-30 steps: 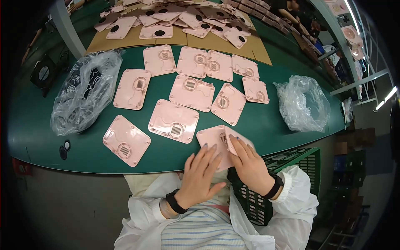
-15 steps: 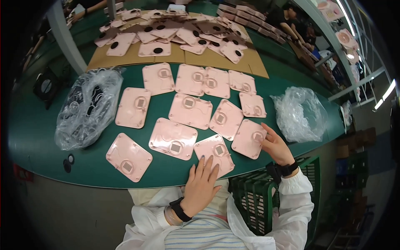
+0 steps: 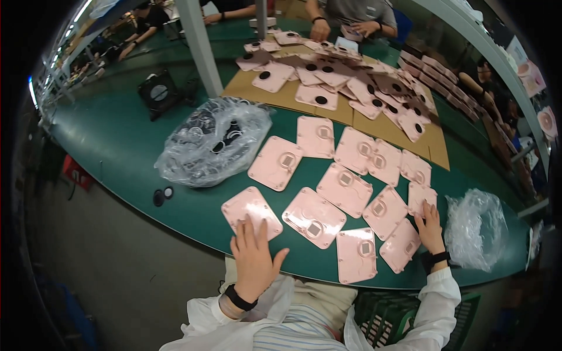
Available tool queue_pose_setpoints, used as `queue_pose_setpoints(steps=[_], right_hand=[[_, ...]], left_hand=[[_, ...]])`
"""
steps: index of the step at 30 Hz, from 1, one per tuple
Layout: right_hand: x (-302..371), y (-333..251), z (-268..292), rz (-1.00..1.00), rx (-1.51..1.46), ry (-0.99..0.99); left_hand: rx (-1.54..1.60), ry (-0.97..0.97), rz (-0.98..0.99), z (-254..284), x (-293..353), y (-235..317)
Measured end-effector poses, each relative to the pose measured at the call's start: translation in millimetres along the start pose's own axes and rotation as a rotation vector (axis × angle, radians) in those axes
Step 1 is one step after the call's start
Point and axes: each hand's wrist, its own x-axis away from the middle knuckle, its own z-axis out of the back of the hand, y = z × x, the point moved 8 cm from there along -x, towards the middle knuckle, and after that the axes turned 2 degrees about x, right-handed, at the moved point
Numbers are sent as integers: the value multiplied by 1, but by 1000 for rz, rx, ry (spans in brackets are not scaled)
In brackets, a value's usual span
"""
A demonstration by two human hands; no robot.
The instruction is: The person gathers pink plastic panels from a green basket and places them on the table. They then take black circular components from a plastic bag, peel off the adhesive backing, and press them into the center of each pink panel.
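Note:
Several pink plastic panels with rounded corners and small square vent grilles lie spread over the green table. My left hand (image 3: 256,263) rests with its fingers outstretched on the lower edge of the leftmost pink panel (image 3: 249,205). At the right end of the group, my right hand (image 3: 431,229) has its fingertips laid on another pink panel (image 3: 419,193), fingers extended and not wrapped round it. Between the hands are a glossy pink panel (image 3: 301,216) and an upright pink panel (image 3: 348,260) close to the near table edge.
Left of the panels sits a clear bag of black rings (image 3: 199,152), with small black discs (image 3: 158,198) before it. A crumpled clear bag (image 3: 477,231) lies at right. Cardboard (image 3: 284,96) carries piled pink panels. A green crate (image 3: 380,310) stands below the edge; co-workers sit beyond.
My view has turned left. My left hand has gone from the near middle panel to the leftmost one; my right hand has moved from the near right panel to the one farther up.

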Motion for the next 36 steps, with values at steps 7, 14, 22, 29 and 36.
queue_pose_setpoints(steps=[7, 14, 22, 29, 36], right_hand=[[0, 7, 0, 8, 10, 85], [8, -5, 20, 81, -211, 162], [15, -12, 31, 147, -247, 231], [12, 4, 31, 187, -352, 295], [8, 0, 33, 208, -205, 409]], left_hand=[[171, 67, -194, 31, -21, 7], [354, -212, 280, 55, -198, -96], [-157, 693, -154, 121, -299, -163], [-116, -38, -192, 43, -312, -177], [-429, -161, 176, 30, -309, -177]])
